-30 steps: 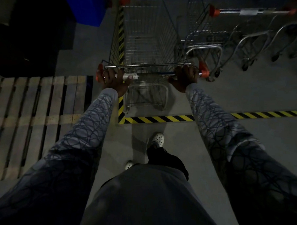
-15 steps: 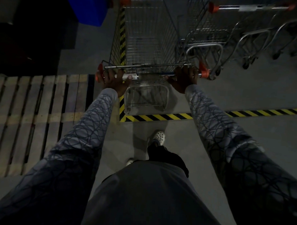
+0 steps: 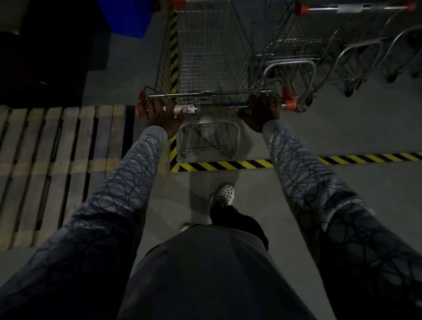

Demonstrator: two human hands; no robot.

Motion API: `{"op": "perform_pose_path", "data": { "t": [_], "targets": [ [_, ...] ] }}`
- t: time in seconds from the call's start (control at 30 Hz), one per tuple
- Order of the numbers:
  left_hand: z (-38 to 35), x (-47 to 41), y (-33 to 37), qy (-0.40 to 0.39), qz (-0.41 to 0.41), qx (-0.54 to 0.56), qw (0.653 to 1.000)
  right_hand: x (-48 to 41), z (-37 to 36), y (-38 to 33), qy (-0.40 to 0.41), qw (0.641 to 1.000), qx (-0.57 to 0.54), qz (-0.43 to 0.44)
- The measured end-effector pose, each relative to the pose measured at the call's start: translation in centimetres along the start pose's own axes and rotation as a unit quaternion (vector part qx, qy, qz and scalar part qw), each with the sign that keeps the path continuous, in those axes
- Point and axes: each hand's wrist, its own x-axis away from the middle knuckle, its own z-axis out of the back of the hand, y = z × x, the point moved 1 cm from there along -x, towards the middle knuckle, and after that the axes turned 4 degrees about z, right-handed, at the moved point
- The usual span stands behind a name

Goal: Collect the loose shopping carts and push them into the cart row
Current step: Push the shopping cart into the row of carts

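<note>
Hands grip the handle bar (image 3: 214,106) of the loose shopping cart (image 3: 209,58). The left hand (image 3: 162,115) and the right hand (image 3: 261,111) are each curled tight round it, one beside each orange end cap. The cart fills the upper middle of the frame, its basket pointing at the top edge, and its rear sits just inside the corner of the striped hazard tape (image 3: 229,164). The cart row (image 3: 350,42) stands at upper right, its nearest chrome frame just beside the cart's right flank.

Misalignment looks like the main risk. With so little room on the right, a slight veer could scrape or lock the cart against that neighbouring frame. Overcorrecting could swing it toward the blue bin (image 3: 124,8) at upper left or the wooden pallet (image 3: 47,164) at left. Dim light hides the wheels, and the top edge cuts off whatever the basket must nest into, so a hard shove might jam. The white shoe (image 3: 225,193) steps close behind and could catch the undercarriage.
</note>
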Motion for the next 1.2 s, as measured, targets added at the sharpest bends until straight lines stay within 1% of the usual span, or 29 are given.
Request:
{"op": "perform_pose_path", "data": {
  "t": [0.13,0.3,0.4,0.63,0.73,0.8,0.87,0.9,0.93,0.97,1.0,1.03,1.07,1.1,1.13,1.17,1.2],
  "targets": [
    [-0.1,0.4,0.1,-0.003,0.002,0.004,1.000,0.2,-0.1,0.1,-0.006,1.000,0.007,0.004],
    [-1.2,0.4,-0.3,0.044,-0.023,0.000,0.999,0.4,-0.3,0.3,-0.014,1.000,-0.014,0.005],
    [-0.8,0.4,-0.2,-0.008,-0.004,0.010,1.000,0.6,-0.3,0.4,-0.018,1.000,-0.004,0.010],
    [-0.8,0.5,-0.6,-0.017,0.000,-0.006,1.000,1.3,0.2,0.1,-0.028,0.999,-0.031,0.005],
    [1.0,1.1,0.2,-0.031,0.007,0.001,0.999,1.2,0.3,0.2,-0.039,0.998,-0.043,0.007],
    [1.8,0.2,0.9,-0.110,0.024,-0.016,0.994,1.3,0.9,0.4,-0.066,0.996,-0.063,0.001],
    [2.6,-1.5,2.7,-0.207,0.038,0.011,0.978,1.4,2.2,0.9,-0.090,0.992,-0.087,-0.009],
    [3.2,-2.1,3.7,-0.240,0.040,0.040,0.969,1.6,3.0,0.9,-0.102,0.990,-0.099,-0.007],
    [4.0,-2.6,5.0,-0.247,0.019,0.046,0.968,1.8,3.9,1.2,-0.109,0.989,-0.105,0.002],
    [4.1,-3.1,6.6,-0.249,0.002,0.061,0.967,1.8,4.5,1.5,-0.112,0.988,-0.101,0.013],
    [4.1,-3.3,8.3,-0.234,-0.033,0.070,0.969,1.5,4.9,1.9,-0.104,0.990,-0.089,0.025],
    [4.4,-3.5,10.0,-0.232,-0.059,0.058,0.969,1.2,5.4,2.6,-0.084,0.993,-0.080,0.029],
    [4.9,-3.4,11.8,-0.217,-0.059,0.062,0.972,0.6,5.5,3.6,-0.063,0.993,-0.097,0.022],
    [4.6,-3.9,13.4,-0.212,-0.041,0.087,0.972,0.1,5.9,4.9,-0.045,0.991,-0.125,0.012],
    [4.8,-4.1,15.2,-0.189,-0.029,0.096,0.977,-0.5,6.1,6.3,-0.032,0.987,-0.155,0.001],
    [4.3,-4.8,17.3,-0.170,-0.019,0.129,0.977,-1.2,6.0,8.0,-0.018,0.986,-0.168,-0.003],
    [3.7,-5.5,19.5,-0.163,-0.036,0.132,0.977,-1.7,6.2,9.7,-0.004,0.986,-0.168,-0.003]
  ]
}}
